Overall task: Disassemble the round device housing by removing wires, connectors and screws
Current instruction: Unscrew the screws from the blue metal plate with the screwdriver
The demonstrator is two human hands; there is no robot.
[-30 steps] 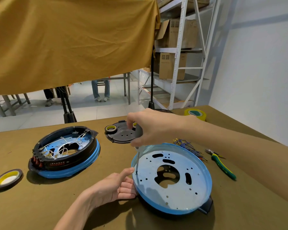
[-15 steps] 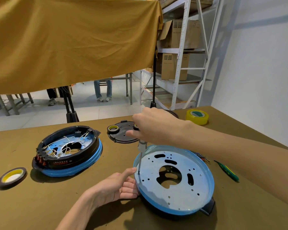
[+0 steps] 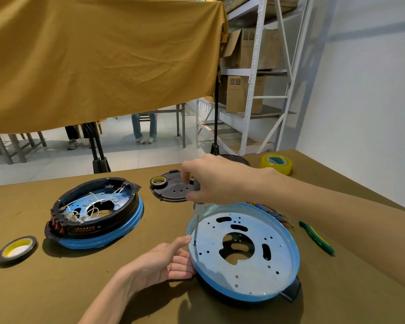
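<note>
Holding screwdriver (image 3: 196, 220) on housing (image 3: 243, 251)

Two round blue-rimmed housings on the desk (image 3: 337, 300)

The near housing (image 3: 255, 272) lies flat, its bare perforated metal plate facing up; a screwdriver (image 3: 196, 220) stands upright on a screw (image 3: 194, 243) near its left rim. The far-left housing (image 3: 96, 213) keeps its black ring and white wires (image 3: 91, 206).

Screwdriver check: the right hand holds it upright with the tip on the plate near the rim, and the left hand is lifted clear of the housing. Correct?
Not quite. The head view shows the left hand is not lifted clear: it rests on the table with its fingers against the housing rim. The rest stands: the right hand holds the screwdriver upright, tip on the plate near the rim.
</note>
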